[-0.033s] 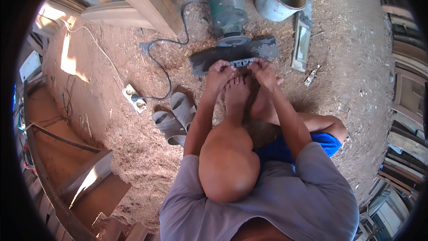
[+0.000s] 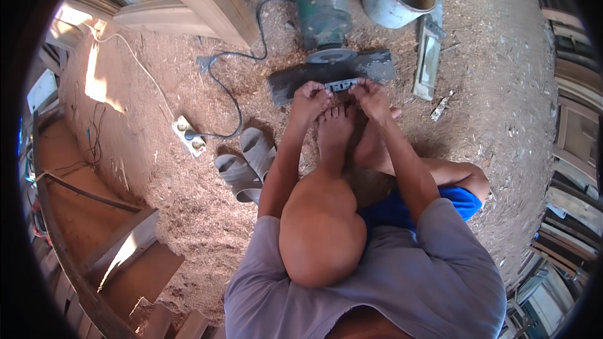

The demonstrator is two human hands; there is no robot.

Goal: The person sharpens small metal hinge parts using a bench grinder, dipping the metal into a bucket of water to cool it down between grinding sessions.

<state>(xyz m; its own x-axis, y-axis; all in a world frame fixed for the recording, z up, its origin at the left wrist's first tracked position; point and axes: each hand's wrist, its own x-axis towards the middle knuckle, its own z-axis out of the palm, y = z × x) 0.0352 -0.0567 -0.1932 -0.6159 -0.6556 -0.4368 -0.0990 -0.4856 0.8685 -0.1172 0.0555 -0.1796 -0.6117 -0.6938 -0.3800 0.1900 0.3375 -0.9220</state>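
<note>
A small grey slotted metal blade is stretched between my two hands, just in front of a grinding wheel. My left hand pinches its left end between thumb and fingers. At the other end, my right hand has a similar fingertip grip. The wheel sits on the near end of a green motor standing on the ground. Beneath the blade and wheel lies a dark board. A gap shows between blade and wheel. My bare foot rests close below the hands.
A whitish bucket of murky liquid stands right of the motor, beside a long narrow tool. To the left are a power strip, a dark cord and grey slippers. A wooden post rises at the far left.
</note>
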